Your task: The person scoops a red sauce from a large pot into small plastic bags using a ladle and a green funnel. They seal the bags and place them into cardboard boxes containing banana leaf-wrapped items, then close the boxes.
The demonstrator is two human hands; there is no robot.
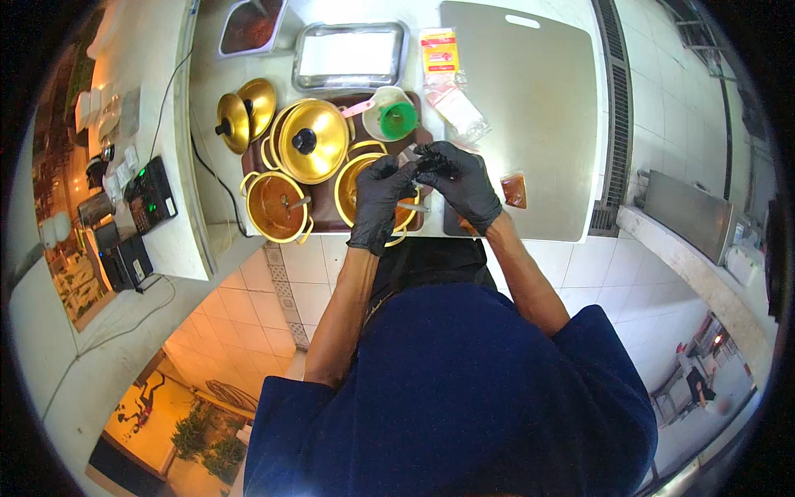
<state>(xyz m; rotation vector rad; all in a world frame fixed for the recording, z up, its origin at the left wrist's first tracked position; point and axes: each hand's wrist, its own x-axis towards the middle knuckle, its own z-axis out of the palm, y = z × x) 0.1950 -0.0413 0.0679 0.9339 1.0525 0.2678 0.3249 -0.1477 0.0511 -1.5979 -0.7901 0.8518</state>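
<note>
Both hands wear black gloves. My left hand point(383, 196) is over the right-hand gold pot point(343, 205), its fingertips pinching a small clear plastic bag point(408, 155) from the left. My right hand point(456, 180) meets it from the right, fingers on the same bag. A metal spoon point(415, 207) rests in that pot. To the left, another gold pot point(277, 207) holds reddish-brown sauce and a spoon. Behind them stands a lidded gold pot point(313, 141). A small filled bag of reddish sauce point(514, 190) lies on the metal board point(528, 124), right of my right hand.
A brown tray point(322, 208) lies under the pots. Around it are two gold lids point(233, 124), a white container with a green cup point(399, 120), packs of plastic bags point(440, 53), a steel tray point(351, 56) and a deep pan point(251, 26). A cable point(211, 171) runs at left.
</note>
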